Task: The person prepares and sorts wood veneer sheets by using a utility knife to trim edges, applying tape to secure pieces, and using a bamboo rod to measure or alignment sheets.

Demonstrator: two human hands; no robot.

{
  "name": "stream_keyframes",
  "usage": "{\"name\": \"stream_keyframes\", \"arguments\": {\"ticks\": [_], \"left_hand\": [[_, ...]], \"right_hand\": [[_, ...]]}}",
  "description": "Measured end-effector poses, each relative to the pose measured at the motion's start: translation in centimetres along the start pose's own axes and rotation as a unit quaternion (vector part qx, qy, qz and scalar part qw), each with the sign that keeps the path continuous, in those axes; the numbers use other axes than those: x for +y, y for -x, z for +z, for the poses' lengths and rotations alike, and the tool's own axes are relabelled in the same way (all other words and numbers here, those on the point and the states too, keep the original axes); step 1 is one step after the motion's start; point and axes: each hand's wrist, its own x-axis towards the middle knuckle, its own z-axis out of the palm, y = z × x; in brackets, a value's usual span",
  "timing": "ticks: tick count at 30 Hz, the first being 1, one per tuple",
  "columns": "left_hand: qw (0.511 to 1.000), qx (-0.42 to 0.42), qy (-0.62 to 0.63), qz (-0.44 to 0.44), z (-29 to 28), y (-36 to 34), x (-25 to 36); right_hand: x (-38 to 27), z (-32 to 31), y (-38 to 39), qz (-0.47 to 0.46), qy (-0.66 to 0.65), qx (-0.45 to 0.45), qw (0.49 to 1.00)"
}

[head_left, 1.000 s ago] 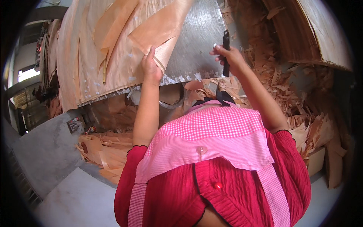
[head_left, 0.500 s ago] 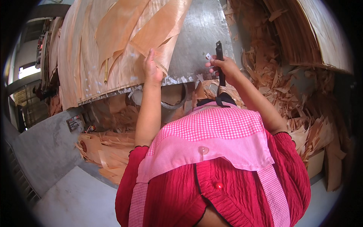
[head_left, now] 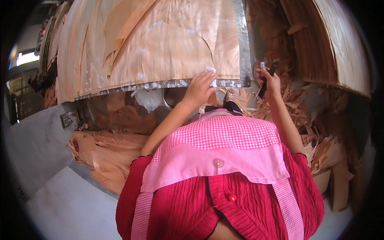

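Observation:
A thin, pale orange-brown veneer sheet (head_left: 176,48) lies flat on the metal-topped table, patched with small bits of white tape. My left hand (head_left: 200,90) rests palm down on the sheet's near edge, fingers stretched out, beside a white tape piece (head_left: 211,69). Off the table's right corner, my right hand (head_left: 271,82) is closed around a flat black bar-like tool (head_left: 262,91), which is tilted. A small white tape tab (head_left: 263,64) shows at its fingertips.
More tape bits line the metal table edge (head_left: 160,85). Loose veneer (head_left: 120,20) and a narrow yellowish stick (head_left: 110,66) lie at left. A tall veneer stack (head_left: 320,44) stands right. Veneer scraps (head_left: 108,154) cover the floor beside a grey concrete block (head_left: 38,128).
The veneer, earlier folded leftward with bare metal showing, now covers the table top. My left hand has moved right and flattened. My right hand has moved right and slightly down with the black tool.

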Motion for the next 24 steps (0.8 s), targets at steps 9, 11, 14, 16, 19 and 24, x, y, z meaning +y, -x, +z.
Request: {"name": "stream_keyframes", "arguments": {"ticks": [9,11,14,16,19,24], "left_hand": [[0.976,0.011,-0.178,0.127,1.7,1.3,-0.1],[0.977,0.038,-0.152,0.144,2.1,1.5,0.0],[0.968,0.070,-0.164,0.176,1.9,3.7,0.6],[0.987,0.124,-0.082,0.068,2.1,6.4,0.1],[0.977,0.201,-0.025,-0.075,2.1,10.2,-1.2],[0.951,0.249,-0.065,-0.172,-1.1,13.8,-4.2]], "right_hand": [[-2.3,3.8,0.9,0.008,0.187,-0.146,0.971],[-2.4,4.1,-0.2,0.007,0.207,-0.139,0.968],[-1.5,2.4,-4.3,-0.064,0.272,-0.126,0.952],[-1.0,1.8,-5.8,-0.082,0.300,-0.132,0.941],[0.0,1.7,-7.0,-0.076,0.362,-0.131,0.920],[-0.3,2.8,-5.9,-0.051,0.326,-0.126,0.935]]}}
